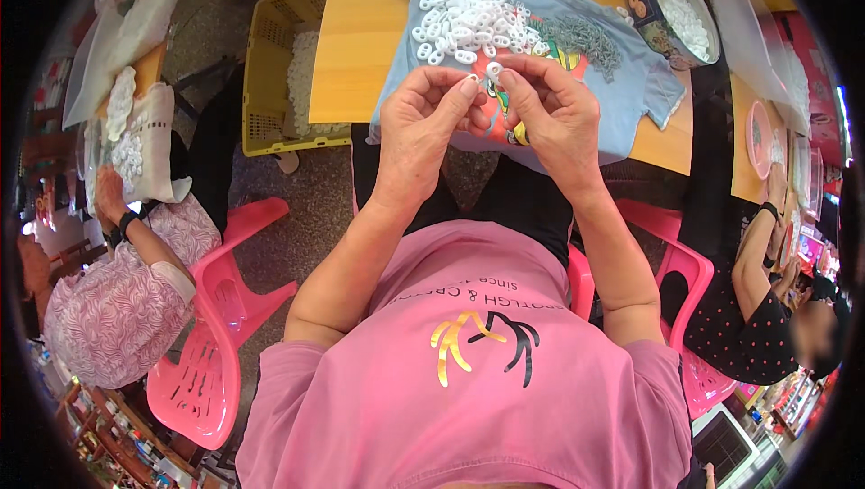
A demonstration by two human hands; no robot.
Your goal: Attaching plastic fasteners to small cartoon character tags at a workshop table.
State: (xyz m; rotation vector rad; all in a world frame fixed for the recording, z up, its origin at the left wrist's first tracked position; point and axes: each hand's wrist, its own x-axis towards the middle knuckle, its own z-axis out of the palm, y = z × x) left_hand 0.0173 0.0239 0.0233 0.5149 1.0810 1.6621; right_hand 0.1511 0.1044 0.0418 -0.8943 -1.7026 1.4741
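Observation:
Above the near edge of the table, both my hands are raised close together. My right hand (554, 110) pinches a small white oval plastic piece (494, 68) with holes between thumb and forefinger. My left hand (422, 115) is closed in a pinch beside it, with a bit of something white at its fingertips, too small to make out. Just beyond my hands lies a heap of the same white plastic pieces (468, 16). To its right is a pile of small grey metal parts (586, 43). Both piles rest on a light blue T-shirt (401, 70) with a colourful print.
The shirt covers much of the wooden table (347, 47). A round tin (649, 25) of white pieces stands at the far right. A yellow crate (261, 110) is left of the table. Co-workers sit on both sides, near pink plastic chairs (203, 381).

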